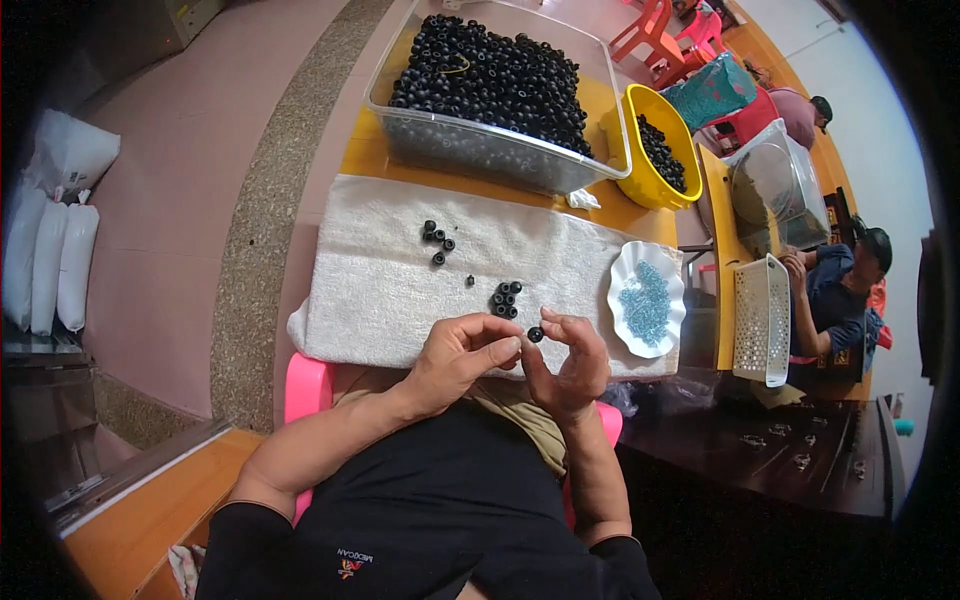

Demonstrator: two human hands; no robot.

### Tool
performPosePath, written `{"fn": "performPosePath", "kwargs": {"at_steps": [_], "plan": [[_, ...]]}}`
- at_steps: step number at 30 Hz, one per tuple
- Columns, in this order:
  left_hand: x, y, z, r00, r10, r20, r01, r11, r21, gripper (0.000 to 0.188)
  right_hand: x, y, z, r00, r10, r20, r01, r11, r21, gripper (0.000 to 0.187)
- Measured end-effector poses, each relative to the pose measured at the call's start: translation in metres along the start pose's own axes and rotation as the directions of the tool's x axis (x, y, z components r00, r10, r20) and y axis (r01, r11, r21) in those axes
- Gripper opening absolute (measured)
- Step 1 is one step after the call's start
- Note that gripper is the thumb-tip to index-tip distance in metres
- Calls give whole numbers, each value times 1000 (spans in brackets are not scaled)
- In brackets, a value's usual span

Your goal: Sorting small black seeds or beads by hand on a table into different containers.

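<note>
Grip of right hand (570,368) pinches small black part (535,335) between thumb and finger, over near edge of white towel (370,270). Left hand (455,352) just beside, thumb and finger together; cannot tell whether they hold anything. Loose black parts (509,299) on towel ahead; blue pieces (645,305) in white scalloped dish (642,348) at right.

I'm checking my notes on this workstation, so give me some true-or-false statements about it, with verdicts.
1. The right hand pinches a small round black part. True.
2. The white scalloped dish is empty. False: the dish holds small pale blue pieces.
3. The yellow oval tub stands right of the clear rectangular plastic bin. True.
4. The plastic bin is filled with pale blue pieces. False: heaped black parts fill much of the bin.
5. Several loose black parts lie on the off-white cloth. True.
</note>
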State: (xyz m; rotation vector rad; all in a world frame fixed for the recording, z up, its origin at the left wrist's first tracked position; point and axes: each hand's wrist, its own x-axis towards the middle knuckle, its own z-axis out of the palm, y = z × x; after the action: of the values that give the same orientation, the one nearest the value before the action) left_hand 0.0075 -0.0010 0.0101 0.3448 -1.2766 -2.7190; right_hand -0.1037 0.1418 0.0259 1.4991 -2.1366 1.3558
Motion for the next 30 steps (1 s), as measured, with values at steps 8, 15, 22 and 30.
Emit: {"fn": "performPosePath", "kwargs": {"at_steps": [8,15,22,30], "plan": [[-1,-1,-1,999,8,-42,-6,999,43,19,18,7,-14,995,-103,6,103,989,-103,48],[-1,-1,-2,999,52,-8,-51,996,67,19,70,44,-58,980,-132,-152,60,911,-408,25],[-3,2,2,999,46,-14,-44,988,148,17,157,134,-111,946,-133,-296,-45,849,-526,23],[1,5,-2,995,49,-83,-31,976,214,17,127,141,-88,991,-2,-135,-48,928,-371,21]]}}
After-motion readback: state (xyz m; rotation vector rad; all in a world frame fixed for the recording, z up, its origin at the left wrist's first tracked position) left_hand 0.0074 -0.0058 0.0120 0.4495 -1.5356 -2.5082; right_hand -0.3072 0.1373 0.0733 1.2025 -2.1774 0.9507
